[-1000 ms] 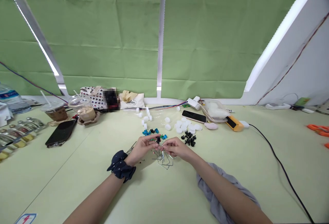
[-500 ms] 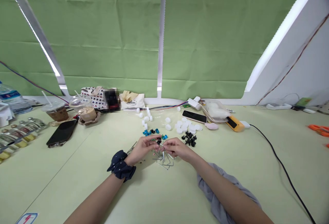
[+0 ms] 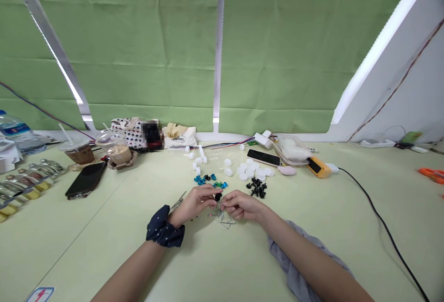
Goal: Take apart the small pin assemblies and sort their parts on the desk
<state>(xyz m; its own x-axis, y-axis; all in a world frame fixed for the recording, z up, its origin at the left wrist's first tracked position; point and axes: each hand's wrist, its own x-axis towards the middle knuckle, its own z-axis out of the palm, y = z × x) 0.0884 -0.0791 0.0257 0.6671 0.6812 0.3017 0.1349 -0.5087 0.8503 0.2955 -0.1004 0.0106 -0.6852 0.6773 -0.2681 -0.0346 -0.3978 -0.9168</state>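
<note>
My left hand (image 3: 198,201), a dark dotted scrunchie (image 3: 165,226) on its wrist, pinches a small black knob-like part (image 3: 218,197) between thumb and fingers. Close on its right, my right hand (image 3: 243,206) is closed in a pinch, and whatever its fingertips hold is too small to make out. Under both hands lies a loose heap of thin bent metal rods (image 3: 226,222), partly hidden by the fingers. Just beyond are small blue parts (image 3: 200,181) and a green one (image 3: 218,184). More black knob-like parts (image 3: 257,188) lie in a pile behind my right hand.
White round caps (image 3: 249,170) are scattered further back. Behind them lie a phone (image 3: 263,157), a yellow-and-black device (image 3: 318,167) and a plastic bag (image 3: 293,148). Drink cups (image 3: 79,152), another phone (image 3: 86,180) and small bottles (image 3: 29,186) stand left. A black cable (image 3: 378,221) crosses the right side.
The thin metal rod seen between my fingertips no longer shows clearly. My hands have drawn slightly apart, and the black part is still in my left fingers.
</note>
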